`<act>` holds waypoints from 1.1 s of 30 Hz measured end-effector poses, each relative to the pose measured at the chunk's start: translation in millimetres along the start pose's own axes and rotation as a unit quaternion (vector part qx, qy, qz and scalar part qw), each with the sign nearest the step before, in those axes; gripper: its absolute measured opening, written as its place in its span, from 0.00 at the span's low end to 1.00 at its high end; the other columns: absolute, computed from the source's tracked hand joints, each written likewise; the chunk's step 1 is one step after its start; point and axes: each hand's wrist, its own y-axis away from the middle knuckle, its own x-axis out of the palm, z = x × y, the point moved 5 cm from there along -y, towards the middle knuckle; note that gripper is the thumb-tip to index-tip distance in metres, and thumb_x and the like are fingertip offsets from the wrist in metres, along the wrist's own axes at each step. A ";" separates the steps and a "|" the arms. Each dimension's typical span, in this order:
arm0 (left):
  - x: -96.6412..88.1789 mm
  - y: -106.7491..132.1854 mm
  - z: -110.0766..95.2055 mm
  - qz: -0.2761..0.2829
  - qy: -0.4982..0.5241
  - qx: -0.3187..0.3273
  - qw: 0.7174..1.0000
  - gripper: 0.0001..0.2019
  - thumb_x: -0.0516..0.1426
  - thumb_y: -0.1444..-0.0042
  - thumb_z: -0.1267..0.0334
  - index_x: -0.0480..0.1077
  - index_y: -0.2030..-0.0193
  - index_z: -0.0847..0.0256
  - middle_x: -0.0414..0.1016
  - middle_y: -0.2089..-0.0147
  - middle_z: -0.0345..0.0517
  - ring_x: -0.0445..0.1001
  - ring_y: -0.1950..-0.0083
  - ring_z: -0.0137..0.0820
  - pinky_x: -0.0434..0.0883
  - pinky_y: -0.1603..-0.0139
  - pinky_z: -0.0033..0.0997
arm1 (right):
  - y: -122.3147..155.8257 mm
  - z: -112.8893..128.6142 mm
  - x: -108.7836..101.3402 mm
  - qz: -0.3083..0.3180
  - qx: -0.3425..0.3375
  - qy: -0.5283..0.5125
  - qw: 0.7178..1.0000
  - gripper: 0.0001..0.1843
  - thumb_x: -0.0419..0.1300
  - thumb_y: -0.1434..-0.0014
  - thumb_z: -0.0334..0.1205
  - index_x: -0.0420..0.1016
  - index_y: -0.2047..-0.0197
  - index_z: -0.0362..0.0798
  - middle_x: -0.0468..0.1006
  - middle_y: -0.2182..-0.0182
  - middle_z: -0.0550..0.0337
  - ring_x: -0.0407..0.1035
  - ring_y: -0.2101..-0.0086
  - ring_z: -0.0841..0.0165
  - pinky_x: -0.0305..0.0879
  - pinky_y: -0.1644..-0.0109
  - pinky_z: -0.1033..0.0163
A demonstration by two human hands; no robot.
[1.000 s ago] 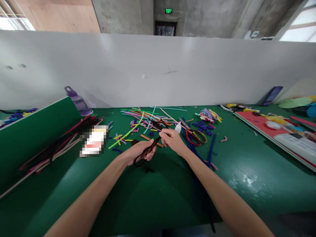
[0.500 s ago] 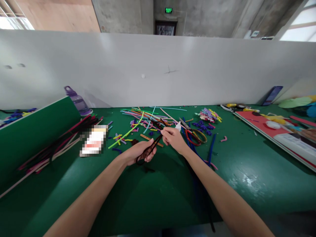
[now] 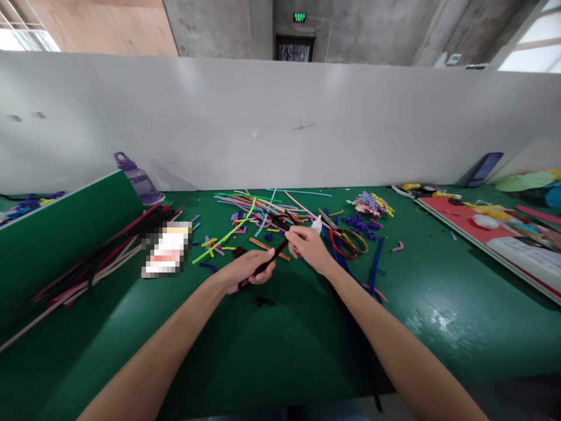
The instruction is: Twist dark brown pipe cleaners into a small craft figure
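Note:
Between my two hands runs a dark, folded pipe cleaner (image 3: 279, 251), slanting up to the right. My left hand (image 3: 252, 270) is closed around its lower part, with the thumb lying along it and a dark end showing below the palm. At the upper end, my right hand (image 3: 304, 242) pinches it between thumb and fingertips. A small dark scrap (image 3: 264, 300) lies on the green table below my left hand. Behind the hands is a heap of coloured pipe cleaners (image 3: 263, 206). Scissors with red and yellow handles (image 3: 346, 242) rest right of my right hand.
A white-tipped bottle (image 3: 316, 224) lies behind my right hand. Blue pipe cleaners (image 3: 376, 266) and a pile of small twisted pieces (image 3: 372, 204) are to the right. A red-and-white box (image 3: 482, 234) stands far right. A green board (image 3: 74, 234) and purple bottle (image 3: 139, 180) stand left.
The dark pipe cleaner's open loop has closed up, its strands now together in one narrow strip. My left fingers have tightened around it. My right hand has barely moved.

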 end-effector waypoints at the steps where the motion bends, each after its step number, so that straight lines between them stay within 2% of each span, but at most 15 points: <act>1: -0.5 -0.2 0.2 -0.002 0.000 -0.002 1.000 0.22 0.49 0.39 0.48 0.61 0.76 0.65 0.54 0.84 0.33 0.48 0.84 0.19 0.44 0.82 0.23 | -0.1 -0.4 -0.2 -0.001 0.000 0.001 1.000 0.20 0.50 0.40 0.38 0.54 0.82 0.48 0.59 0.89 0.69 0.54 0.86 0.76 0.52 0.78 0.69; 9: -0.1 -1.8 1.6 -0.002 0.002 -0.020 1.000 0.26 0.45 0.39 0.44 0.66 0.72 0.66 0.64 0.82 0.40 0.58 0.82 0.22 0.51 0.81 0.22 | -1.7 -3.6 -3.3 -0.020 -0.003 0.000 1.000 0.20 0.51 0.39 0.39 0.54 0.83 0.48 0.59 0.90 0.69 0.53 0.86 0.76 0.52 0.78 0.68; 18: 0.8 -3.0 5.1 0.027 0.036 -0.036 0.998 0.31 0.41 0.40 0.40 0.70 0.67 0.68 0.69 0.78 0.44 0.64 0.78 0.25 0.58 0.77 0.24 | -3.9 -11.1 -9.1 -0.054 0.000 -0.011 0.998 0.20 0.51 0.40 0.41 0.53 0.82 0.48 0.57 0.89 0.70 0.55 0.87 0.76 0.52 0.79 0.68; 24: -0.2 -3.8 7.4 0.032 0.029 -0.038 0.998 0.33 0.39 0.40 0.39 0.70 0.67 0.68 0.69 0.77 0.45 0.65 0.77 0.26 0.58 0.75 0.24 | -5.0 -12.3 -14.8 -0.075 -0.002 -0.021 0.997 0.20 0.51 0.40 0.40 0.54 0.82 0.48 0.56 0.90 0.71 0.55 0.87 0.76 0.53 0.79 0.68; 27: 0.8 -3.6 6.2 0.037 0.014 -0.028 0.999 0.32 0.39 0.40 0.40 0.68 0.70 0.67 0.67 0.78 0.44 0.62 0.78 0.25 0.56 0.77 0.24 | -5.1 -12.1 -16.0 -0.081 -0.003 -0.030 0.996 0.20 0.51 0.40 0.40 0.54 0.82 0.49 0.56 0.89 0.71 0.55 0.87 0.76 0.53 0.79 0.68; 33: 3.3 -2.9 4.3 0.033 0.001 -0.002 0.999 0.27 0.40 0.39 0.42 0.62 0.73 0.63 0.57 0.85 0.36 0.47 0.83 0.23 0.48 0.80 0.25 | -5.2 -12.5 -16.0 -0.085 -0.002 -0.040 0.996 0.19 0.52 0.41 0.40 0.55 0.82 0.49 0.55 0.89 0.71 0.56 0.88 0.76 0.52 0.80 0.68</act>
